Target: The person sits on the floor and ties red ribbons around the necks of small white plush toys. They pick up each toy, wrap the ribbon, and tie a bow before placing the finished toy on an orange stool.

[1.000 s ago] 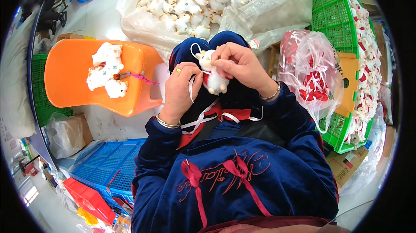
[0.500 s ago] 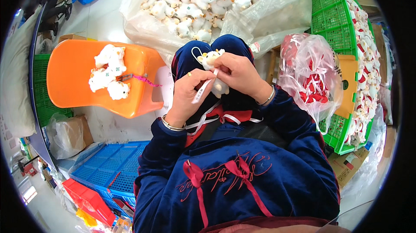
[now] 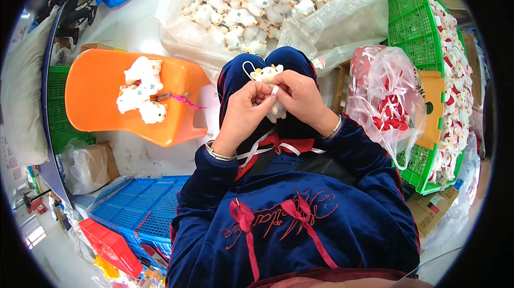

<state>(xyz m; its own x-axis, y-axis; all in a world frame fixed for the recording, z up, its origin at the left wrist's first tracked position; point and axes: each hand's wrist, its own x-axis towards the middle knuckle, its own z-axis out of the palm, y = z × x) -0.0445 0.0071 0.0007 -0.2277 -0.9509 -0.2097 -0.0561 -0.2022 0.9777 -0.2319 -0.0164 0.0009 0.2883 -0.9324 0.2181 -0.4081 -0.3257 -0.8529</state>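
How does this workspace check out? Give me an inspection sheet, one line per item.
Surface: dark blue lap, beneath the hands.
Job's things: small white toy with a loop; white ribbon against it.
Clutter: orange chair at left, bearing white toys and a pink cord.
Hands: right hand grips the toy; left hand is beside the ribbon, its hold unclear.
Cables: nothing seen around the hands.
Surroundings: plastic bag of toys ahead; green crate right; blue crate and red bin lower left.
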